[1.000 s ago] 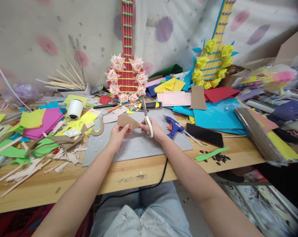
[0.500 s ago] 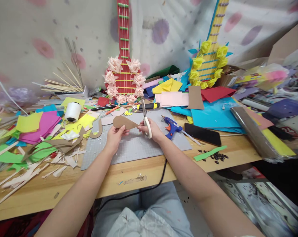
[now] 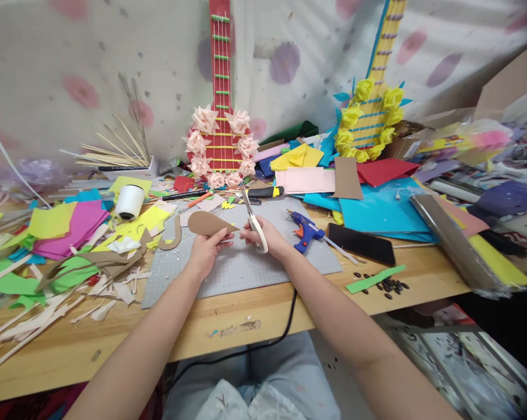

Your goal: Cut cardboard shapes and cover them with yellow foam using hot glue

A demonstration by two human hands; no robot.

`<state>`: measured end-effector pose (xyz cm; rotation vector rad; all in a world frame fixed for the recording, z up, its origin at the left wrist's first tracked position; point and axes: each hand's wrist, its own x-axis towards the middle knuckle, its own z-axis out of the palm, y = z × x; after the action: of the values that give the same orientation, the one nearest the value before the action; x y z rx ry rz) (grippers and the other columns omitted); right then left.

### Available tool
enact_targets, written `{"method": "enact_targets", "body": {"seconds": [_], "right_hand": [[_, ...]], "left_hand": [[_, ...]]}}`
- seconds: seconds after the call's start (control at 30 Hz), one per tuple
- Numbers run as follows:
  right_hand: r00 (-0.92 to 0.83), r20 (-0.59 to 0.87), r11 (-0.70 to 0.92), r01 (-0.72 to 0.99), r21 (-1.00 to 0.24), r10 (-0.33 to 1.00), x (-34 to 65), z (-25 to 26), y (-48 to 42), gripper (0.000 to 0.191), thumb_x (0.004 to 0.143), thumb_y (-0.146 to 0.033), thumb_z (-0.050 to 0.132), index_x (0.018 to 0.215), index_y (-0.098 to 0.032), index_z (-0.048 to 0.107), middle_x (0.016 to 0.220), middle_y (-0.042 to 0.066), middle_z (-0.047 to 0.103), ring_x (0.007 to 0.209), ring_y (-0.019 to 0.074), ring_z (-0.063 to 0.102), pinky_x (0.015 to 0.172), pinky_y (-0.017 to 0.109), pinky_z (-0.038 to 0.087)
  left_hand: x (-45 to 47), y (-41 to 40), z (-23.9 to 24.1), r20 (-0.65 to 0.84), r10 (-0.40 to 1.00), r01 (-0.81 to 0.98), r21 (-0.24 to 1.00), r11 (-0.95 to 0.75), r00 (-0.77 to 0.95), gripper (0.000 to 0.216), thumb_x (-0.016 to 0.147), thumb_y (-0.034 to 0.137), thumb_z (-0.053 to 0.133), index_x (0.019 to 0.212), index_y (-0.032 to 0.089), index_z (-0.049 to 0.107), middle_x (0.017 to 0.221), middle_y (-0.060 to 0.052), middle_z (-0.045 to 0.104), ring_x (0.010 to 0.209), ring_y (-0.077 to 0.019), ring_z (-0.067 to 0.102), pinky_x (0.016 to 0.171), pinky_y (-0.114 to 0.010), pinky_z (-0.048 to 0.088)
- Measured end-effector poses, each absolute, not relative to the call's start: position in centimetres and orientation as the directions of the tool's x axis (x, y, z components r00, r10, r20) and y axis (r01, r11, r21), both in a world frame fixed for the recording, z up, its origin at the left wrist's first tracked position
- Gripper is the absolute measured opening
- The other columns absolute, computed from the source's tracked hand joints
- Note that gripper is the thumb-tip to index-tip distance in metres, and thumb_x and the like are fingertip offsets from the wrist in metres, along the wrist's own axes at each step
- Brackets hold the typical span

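Pinched in my left hand [image 3: 206,252] is a brown teardrop-shaped piece of craft foam or card [image 3: 206,223], its rounded end to the left and its point to the right. My right hand [image 3: 267,238] is closed round white-handled scissors [image 3: 257,227], whose blades point up and away from me. A small gap lies between the teardrop's tip and my right fingers. Both hands are above a grey cutting mat [image 3: 241,271]. Just right of my right hand rests a blue glue gun [image 3: 306,229].
Coloured scraps [image 3: 75,233] and a white roll [image 3: 129,202] crowd the left. Behind stand a red paper guitar [image 3: 222,137] and a yellow one [image 3: 368,119]. A black phone [image 3: 360,244], black beads [image 3: 390,284] and blue sheets [image 3: 381,207] lie to the right.
The teardrop has moved slightly left, and its tip has come away from my right fingers. The scissors have tilted a little to the left. The view has shifted slightly.
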<state>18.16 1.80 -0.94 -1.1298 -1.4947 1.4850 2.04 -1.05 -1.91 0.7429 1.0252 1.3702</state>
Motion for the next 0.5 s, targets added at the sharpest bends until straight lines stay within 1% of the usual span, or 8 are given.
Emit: {"method": "enact_targets", "body": {"seconds": [0.1, 0.17, 0.23, 0.33, 0.43, 0.5], "right_hand": [[-0.429, -0.078, -0.003, 0.173, -0.985, 0.900, 19.0, -0.3, 2.0, 0.039, 0.066, -0.049, 0.063, 0.076, -0.018, 0.043, 0.061, -0.004, 0.051, 0.049, 0.0062, 0.045, 0.047, 0.020, 0.036], [-0.491, -0.070, 0.075, 0.269, -0.960, 0.868, 19.6, 0.5, 2.2, 0.038, 0.071, -0.052, 0.058, 0.074, -0.018, 0.041, 0.061, -0.005, 0.048, 0.052, 0.0069, 0.043, 0.049, 0.021, 0.036], [-0.532, -0.085, 0.166, 0.406, -0.898, 0.843, 20.1, 1.5, 2.5, 0.038, 0.072, -0.054, 0.057, 0.073, -0.018, 0.042, 0.061, -0.005, 0.047, 0.055, 0.0080, 0.043, 0.052, 0.022, 0.036], [-0.589, -0.145, 0.272, 0.560, -0.783, 0.795, 20.7, 3.0, 2.8, 0.040, 0.069, -0.055, 0.060, 0.078, -0.017, 0.050, 0.069, -0.002, 0.053, 0.062, 0.0104, 0.046, 0.057, 0.023, 0.036], [-0.631, -0.191, 0.323, 0.605, -0.728, 0.752, 21.0, 4.0, 3.0, 0.042, 0.068, -0.057, 0.060, 0.079, -0.016, 0.055, 0.075, 0.002, 0.057, 0.067, 0.0127, 0.049, 0.058, 0.023, 0.037], [-0.646, -0.240, 0.322, 0.625, -0.711, 0.724, 21.1, 4.2, 3.1, 0.043, 0.070, -0.058, 0.058, 0.075, -0.016, 0.055, 0.070, 0.001, 0.056, 0.063, 0.0119, 0.048, 0.056, 0.023, 0.036]], "left_hand": [[1.7, -1.0, -1.6, -0.167, 0.979, -0.474, 0.876, 0.091, -0.119, 0.022, 0.060, 0.018, 0.072, 0.081, 0.012, 0.066, 0.077, -0.006, 0.070, 0.068, -0.0158, 0.065, 0.058, -0.025, 0.053], [1.5, -0.9, -1.4, -0.169, 0.976, -0.496, 0.865, 0.080, -0.138, 0.022, 0.061, 0.017, 0.071, 0.082, 0.013, 0.065, 0.078, -0.005, 0.070, 0.070, -0.0158, 0.066, 0.059, -0.025, 0.052], [1.3, -0.8, -1.3, -0.172, 0.973, -0.510, 0.857, 0.072, -0.151, 0.021, 0.062, 0.016, 0.069, 0.083, 0.014, 0.065, 0.080, -0.005, 0.070, 0.071, -0.0156, 0.066, 0.061, -0.025, 0.052], [1.1, -0.7, -1.2, -0.168, 0.972, -0.532, 0.845, 0.055, -0.166, 0.020, 0.063, 0.016, 0.068, 0.083, 0.014, 0.064, 0.080, -0.004, 0.070, 0.073, -0.0150, 0.066, 0.065, -0.026, 0.052], [1.0, -0.6, -1.1, -0.155, 0.973, -0.564, 0.825, 0.034, -0.169, 0.019, 0.062, 0.015, 0.069, 0.081, 0.015, 0.063, 0.077, -0.002, 0.070, 0.074, -0.0146, 0.066, 0.070, -0.028, 0.052], [0.9, -0.6, -1.1, -0.147, 0.975, -0.576, 0.817, 0.026, -0.164, 0.018, 0.062, 0.016, 0.069, 0.079, 0.015, 0.064, 0.076, -0.002, 0.070, 0.074, -0.0144, 0.065, 0.073, -0.029, 0.051]]}}
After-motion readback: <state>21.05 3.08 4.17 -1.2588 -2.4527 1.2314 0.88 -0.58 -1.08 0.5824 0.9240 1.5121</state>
